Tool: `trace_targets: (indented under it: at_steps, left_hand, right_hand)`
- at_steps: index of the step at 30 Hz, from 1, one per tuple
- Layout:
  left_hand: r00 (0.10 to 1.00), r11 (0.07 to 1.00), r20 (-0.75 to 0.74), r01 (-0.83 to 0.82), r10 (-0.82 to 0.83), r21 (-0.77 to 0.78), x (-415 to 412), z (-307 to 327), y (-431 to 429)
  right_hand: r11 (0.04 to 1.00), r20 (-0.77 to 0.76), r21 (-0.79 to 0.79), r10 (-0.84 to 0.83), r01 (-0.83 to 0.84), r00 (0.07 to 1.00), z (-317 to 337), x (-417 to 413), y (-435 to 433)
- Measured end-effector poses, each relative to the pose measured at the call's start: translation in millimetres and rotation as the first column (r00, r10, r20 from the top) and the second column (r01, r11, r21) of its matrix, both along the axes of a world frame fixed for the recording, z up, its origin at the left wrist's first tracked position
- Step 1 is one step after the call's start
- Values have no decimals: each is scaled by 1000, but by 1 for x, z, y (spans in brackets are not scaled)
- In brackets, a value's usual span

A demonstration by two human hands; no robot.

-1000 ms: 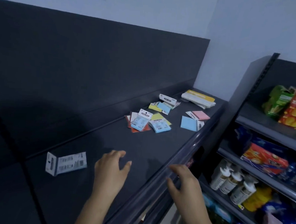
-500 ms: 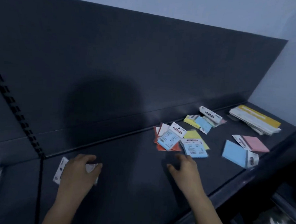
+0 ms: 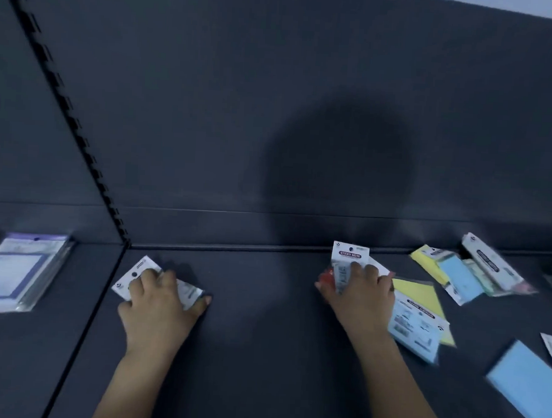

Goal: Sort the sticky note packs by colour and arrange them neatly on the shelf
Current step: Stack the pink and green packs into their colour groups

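- Progress: early stage by the look of it; no colour groups or neat rows are formed on the shelf [image 3: 260, 352] yet.
- Left hand [image 3: 158, 301]: fingers are curled over a white pack [image 3: 137, 275], which lies flat at the left end of this bay, well apart from the rest. Thumb is splayed onto the shelf beside it. Pack colour cannot be told; only white card is shown.
- Right hand [image 3: 359, 296]: closed around a pack with a STICKY NOTE header [image 3: 350, 257], the header sticking up past the fingertips. A red pack [image 3: 325, 277] is partly covered under the same hand; whether it is also gripped cannot be told.
- Just right of that hand: a yellow pack [image 3: 417, 293] is overlapped by a label-side blue pack [image 3: 417, 328].
- Loose blue pack [image 3: 527, 388] is seen at the front right, near the frame edge.
- Back cluster [image 3: 461, 279] against the rear panel: yellow, blue and white-header packs are overlapped and askew, blurred.
- Sleeved stack [image 3: 19, 269] in the next bay to the left: not judged to be part of the sort.
- Left to do, as judged: nearly everything. Mixed piles must be separated, colours grouped, edges squared.
- Likely seed for the first group: the white pack's spot at the left.
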State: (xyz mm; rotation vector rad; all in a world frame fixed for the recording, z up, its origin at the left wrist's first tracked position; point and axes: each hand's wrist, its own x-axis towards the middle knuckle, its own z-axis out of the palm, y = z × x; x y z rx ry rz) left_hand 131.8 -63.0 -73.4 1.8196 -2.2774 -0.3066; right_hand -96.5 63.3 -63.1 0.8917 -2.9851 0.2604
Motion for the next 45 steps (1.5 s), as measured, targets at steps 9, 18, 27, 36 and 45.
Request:
trace_targets:
  at_steps: [9, 18, 27, 36, 45]
  left_hand:
    - [984, 992, -135, 122, -116, 40, -12, 1, 5]
    - [983, 983, -15, -183, 184, 26, -4, 14, 24]
    - [-192, 677, -658, 348, 728, 648, 59, 60, 40]
    - [-308, 794, -735, 148, 604, 590, 189, 74, 71]
    - [-221, 856, -838, -23, 499, 516, 369, 103, 91]
  right_hand:
    - [944, 224, -286, 231, -163, 947, 11, 1, -4]
    - [723, 670, -676, 521, 144, 529, 27, 38, 0]
    - [728, 753, -654, 652, 206, 85, 36, 100, -3]
    - [735, 724, -673, 678, 86, -127, 60, 241, -25]
    - [725, 712, -680, 688, 108, -141, 77, 427, -64]
